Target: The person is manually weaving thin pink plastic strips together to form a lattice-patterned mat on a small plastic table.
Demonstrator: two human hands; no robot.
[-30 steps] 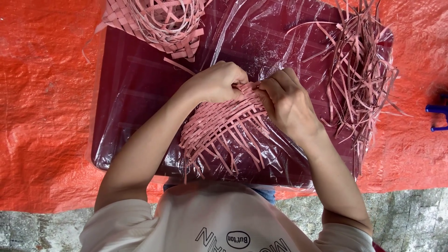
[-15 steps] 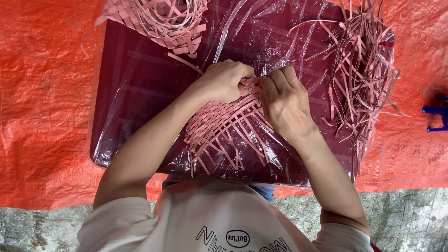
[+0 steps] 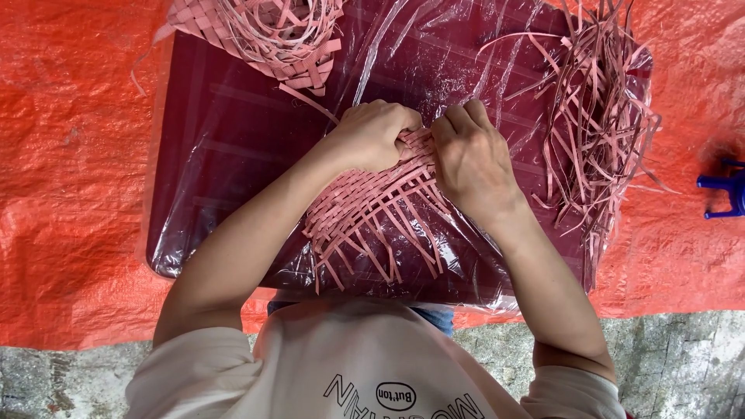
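Pink woven mat (image 3: 372,213) under two hands, left hand (image 3: 374,136), right hand (image 3: 473,159).

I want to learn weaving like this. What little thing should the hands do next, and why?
Probably press the strip just tucked in snug against the woven rows. Both the left hand and the right hand pinch the top edge of the pink woven mat, and its lower strips hang loose and spread apart, so the weave looks unfinished. More loose pink strips lie to the right for later.
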